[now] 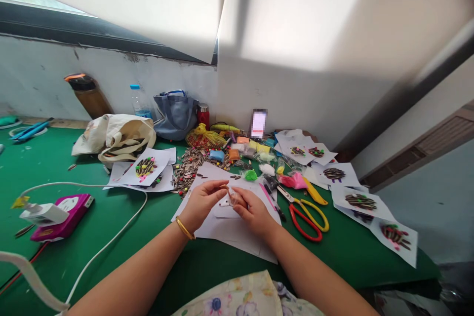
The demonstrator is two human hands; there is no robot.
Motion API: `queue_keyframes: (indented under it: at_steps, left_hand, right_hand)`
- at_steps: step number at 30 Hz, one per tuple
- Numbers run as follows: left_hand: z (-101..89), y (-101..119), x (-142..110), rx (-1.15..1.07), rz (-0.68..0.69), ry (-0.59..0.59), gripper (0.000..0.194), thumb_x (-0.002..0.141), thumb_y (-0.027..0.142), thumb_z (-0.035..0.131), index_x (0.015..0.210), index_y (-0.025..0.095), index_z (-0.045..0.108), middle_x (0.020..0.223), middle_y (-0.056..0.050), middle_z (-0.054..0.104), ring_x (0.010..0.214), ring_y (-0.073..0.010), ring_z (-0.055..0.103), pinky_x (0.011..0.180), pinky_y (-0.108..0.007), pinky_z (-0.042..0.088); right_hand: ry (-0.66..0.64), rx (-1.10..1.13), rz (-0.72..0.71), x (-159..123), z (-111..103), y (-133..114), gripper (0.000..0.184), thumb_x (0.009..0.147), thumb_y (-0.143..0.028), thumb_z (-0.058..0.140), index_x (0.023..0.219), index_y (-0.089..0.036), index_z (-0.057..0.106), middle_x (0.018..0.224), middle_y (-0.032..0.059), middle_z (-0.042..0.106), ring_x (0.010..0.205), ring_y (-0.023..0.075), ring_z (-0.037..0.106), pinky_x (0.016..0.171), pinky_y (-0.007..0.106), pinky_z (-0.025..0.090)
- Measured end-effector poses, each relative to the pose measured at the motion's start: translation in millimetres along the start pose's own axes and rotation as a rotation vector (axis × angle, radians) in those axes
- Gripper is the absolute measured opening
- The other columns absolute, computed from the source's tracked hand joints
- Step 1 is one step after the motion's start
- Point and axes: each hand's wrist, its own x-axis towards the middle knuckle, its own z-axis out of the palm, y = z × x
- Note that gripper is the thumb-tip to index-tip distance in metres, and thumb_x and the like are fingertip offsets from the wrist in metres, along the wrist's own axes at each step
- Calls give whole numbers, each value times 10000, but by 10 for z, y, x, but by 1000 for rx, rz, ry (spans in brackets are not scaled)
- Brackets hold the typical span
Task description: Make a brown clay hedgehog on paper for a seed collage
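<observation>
My left hand (205,202), with a gold bangle at the wrist, is closed in a pinch over the white paper (218,231). Facing it, my right hand (255,211) has its fingers curled around a small clear plastic packet (233,199) with something brownish in it. The fingertips of both hands nearly meet there, and what the left pinch holds is too small to name. Beneath them lies a smaller white sheet (225,212) with small dark dots. A black pen (278,207) and scissors (301,210) with red and yellow handles lie right of my right hand.
Loose sunflower seeds (188,165) are heaped behind my left hand. Coloured clay packs, including green clay (251,175), lie behind the paper. A yellow utility knife (314,191) and seed-decorated papers (359,202) lie to the right. A phone (258,123) stands at the back; a white cable (111,237) crosses the left side.
</observation>
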Motion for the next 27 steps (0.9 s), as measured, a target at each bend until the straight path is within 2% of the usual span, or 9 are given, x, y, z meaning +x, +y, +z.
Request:
queue_keyframes:
  at_steps: [5,10,15,21,27]
  left_hand:
    - [20,-17,-3,10,-22,53,293,649,380,808,843,169,750,848,-61,743,797,-196,668,738,-302,529]
    - [9,-59,20,-118,-8,63,362,698,382,790,990,177,732,927,-79,753,903,-217,682,812,-331,532]
    - [-25,-65,4,-213,58,6,238,754,339,763,928,183,716,929,-68,734,921,-207,672,847,-336,522]
    - [-45,-44,-5,117,262,1,168,802,330,714,875,179,711,932,-56,637,877,-178,607,784,-292,498]
    - [-17,-52,-26,486,417,-48,107,860,287,634,841,203,696,901,-57,620,883,-193,581,829,-333,472]
  right_hand:
    - [-20,20,-17,-3,10,-26,615,912,-603,490,1363,-185,503,1297,134,593,1191,275,551,1037,421,414]
    - [-42,9,-3,-2,23,-26,602,918,-574,497,1372,-178,492,1265,138,607,1162,278,565,1023,429,425]
    - [-52,23,16,-5,58,0,579,917,-549,513,1366,-182,501,1249,130,614,1147,272,573,1017,427,432]
    - [-16,126,-4,-19,82,-28,576,923,-550,511,1391,-215,479,1310,110,586,1200,270,550,1045,411,417]
    - [3,105,10,-21,79,-24,586,919,-571,504,1377,-205,491,1265,110,609,1166,272,567,1032,412,429]
